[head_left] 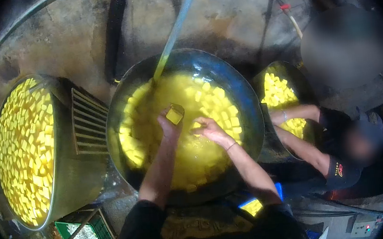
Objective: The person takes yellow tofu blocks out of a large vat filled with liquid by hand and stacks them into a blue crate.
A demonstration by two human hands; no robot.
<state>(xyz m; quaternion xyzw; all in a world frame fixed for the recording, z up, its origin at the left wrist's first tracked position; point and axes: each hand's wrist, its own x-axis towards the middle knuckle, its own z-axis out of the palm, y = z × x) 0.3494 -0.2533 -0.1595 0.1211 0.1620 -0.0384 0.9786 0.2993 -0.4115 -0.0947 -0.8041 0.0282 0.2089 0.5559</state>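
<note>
Both my hands are over a large round pan [129, 169] of cloudy yellow liquid with many yellow blocks [219, 100] gathered along its sides. My left hand [168, 124] is closed around a small square-mouthed container [175, 114], dark at the rim and yellow inside. Just to its right, my right hand [212, 130] has its fingers bent around a small yellow block [196, 125], low over the liquid. A blue pole [175, 26] reaches down into the far side of the pan; its lower end is hidden in the liquid.
A tall vat [75, 186] full of yellow blocks stands at left, with a slatted rack [89, 122] beside the pan. Below are a green crate [101, 229] and a blue crate [279, 189]. At right, a co-worker [339, 165] reaches into another vessel [306, 85] of yellow blocks.
</note>
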